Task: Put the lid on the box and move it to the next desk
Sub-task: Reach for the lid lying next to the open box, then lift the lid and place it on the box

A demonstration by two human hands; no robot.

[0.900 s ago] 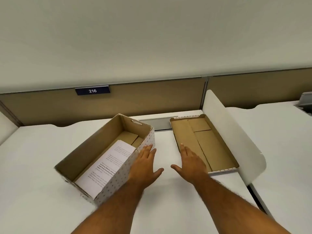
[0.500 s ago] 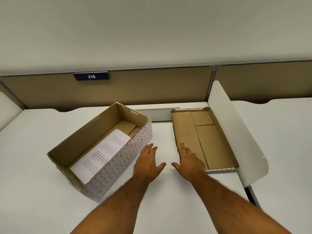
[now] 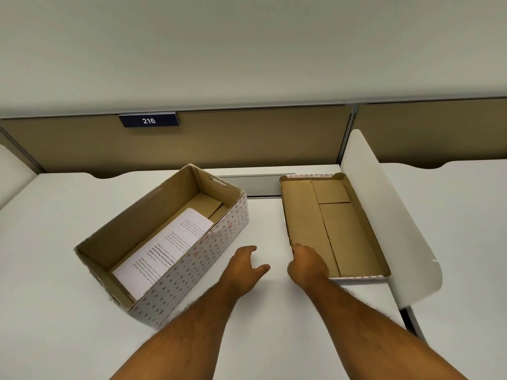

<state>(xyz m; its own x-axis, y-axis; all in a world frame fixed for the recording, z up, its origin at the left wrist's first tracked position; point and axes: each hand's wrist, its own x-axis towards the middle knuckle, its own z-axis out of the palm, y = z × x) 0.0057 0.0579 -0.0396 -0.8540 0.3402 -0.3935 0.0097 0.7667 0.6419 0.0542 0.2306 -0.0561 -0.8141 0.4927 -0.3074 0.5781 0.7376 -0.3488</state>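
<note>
Reaching right hand at lid

A white desk is standing against a tan partition bearing a "216" plate. A white divider is separating it from the next desk.

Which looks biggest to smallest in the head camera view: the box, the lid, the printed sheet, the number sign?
1. box
2. lid, close to the box, and it lies farther back, so this order is unsure
3. printed sheet
4. number sign, farthest from the camera
</note>
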